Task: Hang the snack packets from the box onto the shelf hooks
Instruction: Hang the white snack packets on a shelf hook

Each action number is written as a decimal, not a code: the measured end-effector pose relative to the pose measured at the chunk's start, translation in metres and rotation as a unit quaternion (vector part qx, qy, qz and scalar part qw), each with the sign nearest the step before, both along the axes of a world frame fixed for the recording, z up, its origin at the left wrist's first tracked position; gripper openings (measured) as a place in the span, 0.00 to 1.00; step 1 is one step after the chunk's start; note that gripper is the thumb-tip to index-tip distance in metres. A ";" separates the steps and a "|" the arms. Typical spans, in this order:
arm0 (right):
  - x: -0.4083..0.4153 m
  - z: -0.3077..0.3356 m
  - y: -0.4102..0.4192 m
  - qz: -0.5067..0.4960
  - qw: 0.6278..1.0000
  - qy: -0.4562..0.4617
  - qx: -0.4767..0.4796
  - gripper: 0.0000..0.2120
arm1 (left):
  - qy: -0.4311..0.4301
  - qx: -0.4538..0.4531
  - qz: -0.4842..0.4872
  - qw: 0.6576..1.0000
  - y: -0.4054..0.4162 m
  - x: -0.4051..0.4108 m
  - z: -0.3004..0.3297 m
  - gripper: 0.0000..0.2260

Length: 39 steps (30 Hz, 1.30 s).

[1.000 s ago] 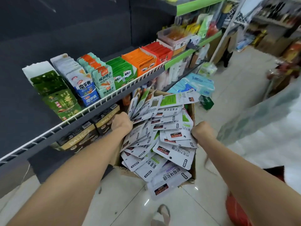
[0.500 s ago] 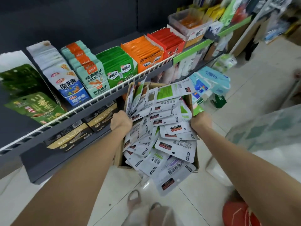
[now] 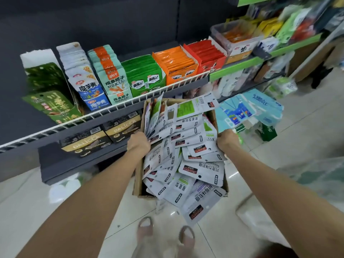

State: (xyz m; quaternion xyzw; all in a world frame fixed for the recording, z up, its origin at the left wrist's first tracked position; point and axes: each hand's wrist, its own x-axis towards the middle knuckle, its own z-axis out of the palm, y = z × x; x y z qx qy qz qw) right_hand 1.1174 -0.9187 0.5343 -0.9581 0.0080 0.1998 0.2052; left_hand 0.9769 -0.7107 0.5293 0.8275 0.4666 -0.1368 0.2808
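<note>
1. Head view, the load: a cardboard box (image 3: 138, 180) is carried at mid-frame, heaped with white snack packets (image 3: 202, 169) that spill over its near rim. The left hand (image 3: 138, 144) is wrapped over the box's left wall and the right hand (image 3: 227, 141) over its right wall; both are clenched on the box, though the fingertips are hidden behind cardboard and packets.
2. Head view, the shelving: to the far left, a wire-fronted shelf (image 3: 119, 107) holds upright display cartons (image 3: 176, 66) in green, orange and red, with dark cartons (image 3: 104, 138) on the tier below. No hooks can be made out here, so I cannot tell where the packets are meant to hang.
3. Head view, progress: the box looks full and neither hand holds a single packet. By my reading, hanging has not begun; the box needs setting down or bringing to the hooks, and then every packet is left to hang.
</note>
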 end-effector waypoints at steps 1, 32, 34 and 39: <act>0.004 0.002 0.001 0.016 1.000 -0.006 0.016 0.13 | -0.006 -0.008 0.016 1.000 -0.003 -0.003 0.001 0.19; 0.063 0.114 0.051 0.390 0.849 -0.302 0.188 0.06 | -0.302 0.132 -0.274 0.904 -0.028 0.065 0.096 0.06; 0.068 0.135 0.058 0.383 0.854 -0.285 0.205 0.05 | -0.342 0.124 -0.253 0.897 -0.022 0.074 0.114 0.04; 0.088 0.184 0.065 0.399 0.855 -0.254 0.211 0.03 | -0.382 0.120 -0.237 0.885 -0.005 0.104 0.169 0.04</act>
